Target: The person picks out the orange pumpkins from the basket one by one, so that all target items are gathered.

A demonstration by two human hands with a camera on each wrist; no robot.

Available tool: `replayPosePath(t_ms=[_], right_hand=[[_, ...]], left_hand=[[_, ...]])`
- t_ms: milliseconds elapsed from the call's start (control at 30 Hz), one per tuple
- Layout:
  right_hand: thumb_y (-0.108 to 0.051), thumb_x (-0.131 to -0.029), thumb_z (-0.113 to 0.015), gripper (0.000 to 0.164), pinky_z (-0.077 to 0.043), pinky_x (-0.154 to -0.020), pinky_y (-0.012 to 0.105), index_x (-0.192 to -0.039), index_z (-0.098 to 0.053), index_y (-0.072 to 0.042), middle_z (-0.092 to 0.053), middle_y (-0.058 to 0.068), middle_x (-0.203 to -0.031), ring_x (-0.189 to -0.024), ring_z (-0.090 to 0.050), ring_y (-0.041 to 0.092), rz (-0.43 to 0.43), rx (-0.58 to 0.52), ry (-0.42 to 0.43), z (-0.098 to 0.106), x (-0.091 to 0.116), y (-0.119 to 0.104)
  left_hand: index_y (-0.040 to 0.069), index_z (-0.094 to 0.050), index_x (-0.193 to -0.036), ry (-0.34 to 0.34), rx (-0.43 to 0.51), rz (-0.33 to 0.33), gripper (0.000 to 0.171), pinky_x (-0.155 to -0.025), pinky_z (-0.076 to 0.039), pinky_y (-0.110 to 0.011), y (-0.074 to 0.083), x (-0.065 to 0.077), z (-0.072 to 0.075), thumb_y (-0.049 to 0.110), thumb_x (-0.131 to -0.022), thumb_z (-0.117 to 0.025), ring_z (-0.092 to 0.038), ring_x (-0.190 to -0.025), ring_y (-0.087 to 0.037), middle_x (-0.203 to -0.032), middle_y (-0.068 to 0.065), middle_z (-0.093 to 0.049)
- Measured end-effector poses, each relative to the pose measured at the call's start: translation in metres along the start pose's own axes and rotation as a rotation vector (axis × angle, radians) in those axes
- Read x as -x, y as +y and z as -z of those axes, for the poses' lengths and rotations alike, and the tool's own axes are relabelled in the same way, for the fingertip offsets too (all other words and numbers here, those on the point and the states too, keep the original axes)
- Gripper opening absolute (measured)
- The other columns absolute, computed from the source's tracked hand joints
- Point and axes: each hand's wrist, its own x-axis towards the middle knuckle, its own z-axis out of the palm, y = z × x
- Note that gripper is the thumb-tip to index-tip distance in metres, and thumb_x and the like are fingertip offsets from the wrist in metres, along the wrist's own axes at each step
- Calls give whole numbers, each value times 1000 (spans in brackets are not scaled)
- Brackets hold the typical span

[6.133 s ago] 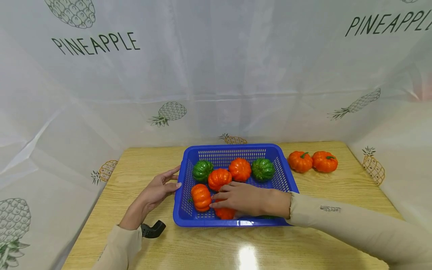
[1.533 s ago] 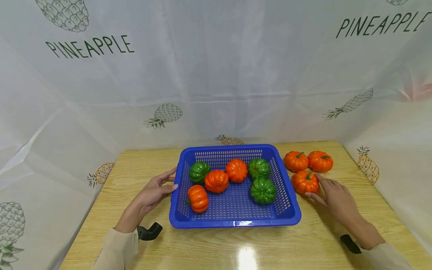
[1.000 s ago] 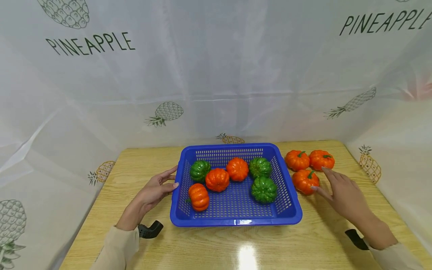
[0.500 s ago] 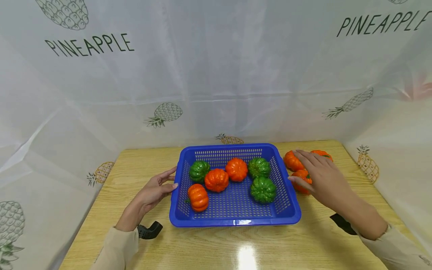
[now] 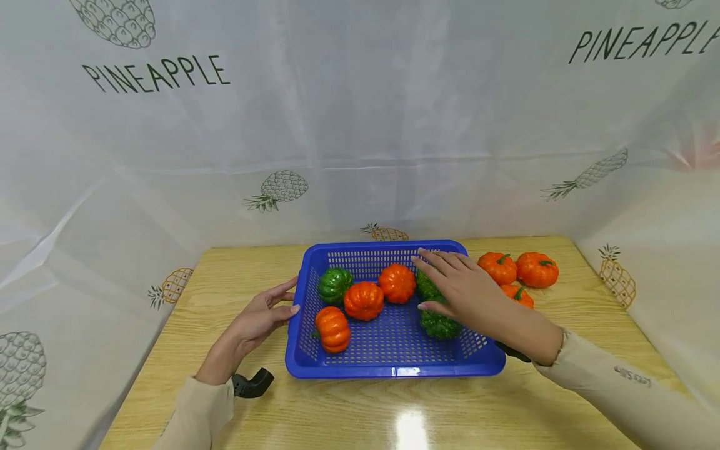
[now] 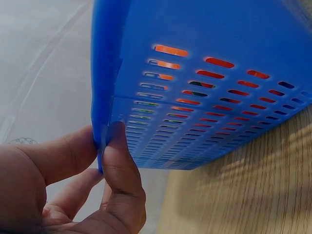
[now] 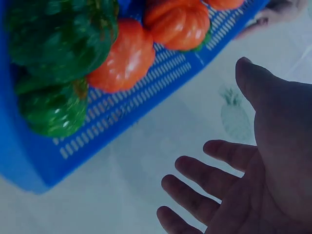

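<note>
A blue plastic basket point(image 5: 405, 371) holds several ribbed toy pumpkins. The orange pumpkins point(image 5: 364, 300) sit left and centre, a green pumpkin point(image 5: 335, 285) at the back left. Two more green ones, partly covered by my right hand, lie at the right; one is the front green pumpkin point(image 5: 439, 326). My left hand point(image 5: 255, 322) pinches the basket's left rim point(image 6: 105, 97) between thumb and fingers. Over the basket's right side hovers my right hand point(image 5: 475, 303), fingers spread and holding nothing; in the right wrist view its palm point(image 7: 273, 180) is bare.
Three orange pumpkins stand on the wooden table point(image 5: 349, 412) right of the basket: a back-left pumpkin point(image 5: 498, 269), a back-right pumpkin point(image 5: 537, 270) and a nearer pumpkin point(image 5: 523, 296), partly hidden. A white pineapple-print sheet point(image 5: 382, 125) hangs behind and along the sides.
An orange pumpkin under my right hand in the basket earlier now stands on the table at right. My right hand released it and moved left over the basket. The left hand stayed put.
</note>
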Motion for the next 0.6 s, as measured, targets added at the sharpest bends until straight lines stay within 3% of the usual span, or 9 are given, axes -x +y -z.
replayPosePath(t_ms=[300, 600], right_hand=[[-53, -99, -69, 80, -41, -119, 56, -159, -47, -4, -49, 22, -159, -144, -50, 40, 41, 18, -149, -18, -32, -13], [-52, -98, -71, 83, -38, -120, 58, -159, -46, -3, -42, 23, -163, -148, -43, 43, 77, 22, -264, -33, -50, -19]], left_hand=[[4, -25, -168, 0, 5, 2, 73, -89, -59, -27, 0, 1, 0, 2, -105, -61, -67, -97, -14, -141, -25, -45], [4, -25, -168, -3, 15, -1, 74, -91, -59, -26, -1, 0, 0, 2, -105, -62, -67, -98, -13, -140, -23, -46]])
